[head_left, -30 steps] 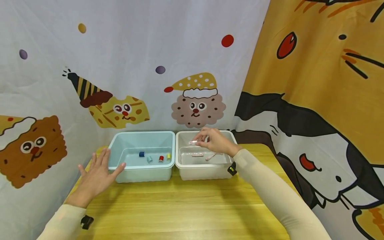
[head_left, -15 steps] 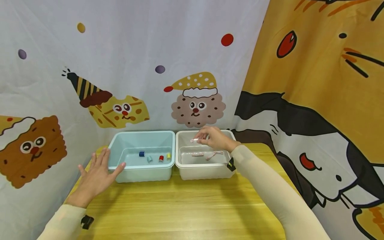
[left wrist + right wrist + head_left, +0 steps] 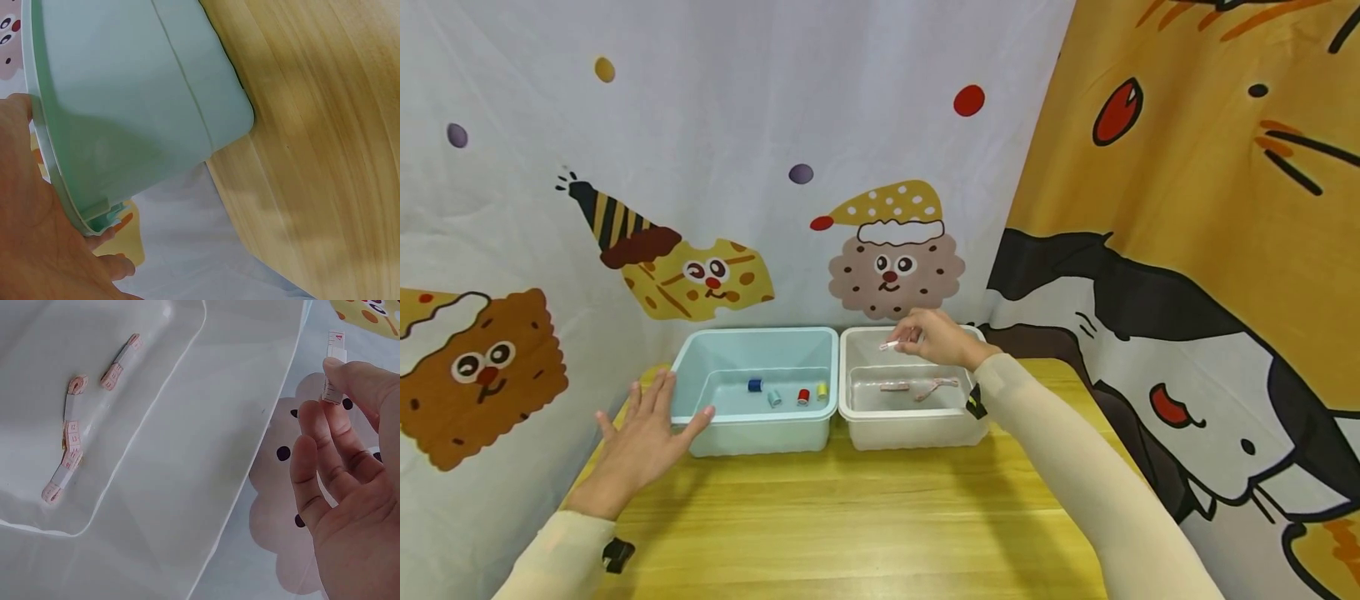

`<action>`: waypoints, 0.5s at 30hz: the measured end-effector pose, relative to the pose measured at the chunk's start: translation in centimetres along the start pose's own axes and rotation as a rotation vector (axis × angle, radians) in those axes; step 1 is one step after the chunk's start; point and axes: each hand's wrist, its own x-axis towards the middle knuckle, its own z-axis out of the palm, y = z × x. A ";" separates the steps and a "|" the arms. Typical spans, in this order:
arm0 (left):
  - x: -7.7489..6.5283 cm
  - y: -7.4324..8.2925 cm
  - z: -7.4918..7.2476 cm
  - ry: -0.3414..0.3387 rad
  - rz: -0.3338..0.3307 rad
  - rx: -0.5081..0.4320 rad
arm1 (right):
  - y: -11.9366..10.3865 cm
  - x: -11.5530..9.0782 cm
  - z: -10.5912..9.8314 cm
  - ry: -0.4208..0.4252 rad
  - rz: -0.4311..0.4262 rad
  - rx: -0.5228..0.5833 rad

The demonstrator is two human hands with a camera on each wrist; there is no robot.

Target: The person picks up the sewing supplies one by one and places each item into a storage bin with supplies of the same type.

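My right hand (image 3: 934,340) is over the white tub (image 3: 917,429), pinching a small folded tape measure (image 3: 334,367) between thumb and fingertips. A paper band wraps the tape, and a red 4 shows at its end. On the tub floor lie more pink banded tape measures (image 3: 122,361), two of them end to end in the right wrist view. My left hand (image 3: 636,442) has its fingers spread at the front left corner of the light blue tub (image 3: 760,437). In the left wrist view the fingers reach past that tub's rim (image 3: 47,150).
Inside the blue tub are thread spools: dark blue (image 3: 755,385), light blue (image 3: 774,398), red (image 3: 803,397) and yellow (image 3: 822,391). Both tubs stand side by side on a wooden table (image 3: 850,525). A printed curtain (image 3: 715,150) hangs close behind them.
My right hand has risen slightly and shifted a little back and right, still pinching the tape measure. The left hand and both tubs stay where they were.
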 end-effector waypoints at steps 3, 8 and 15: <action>0.0 0.1 0.0 -0.002 -0.003 -0.001 | 0.1 0.2 0.0 -0.025 0.003 -0.017; -0.1 0.2 -0.1 -0.005 -0.006 -0.006 | 0.1 0.5 0.0 -0.035 0.004 -0.025; 0.0 0.3 -0.1 -0.003 -0.006 0.000 | 0.4 1.4 0.3 -0.033 0.000 -0.044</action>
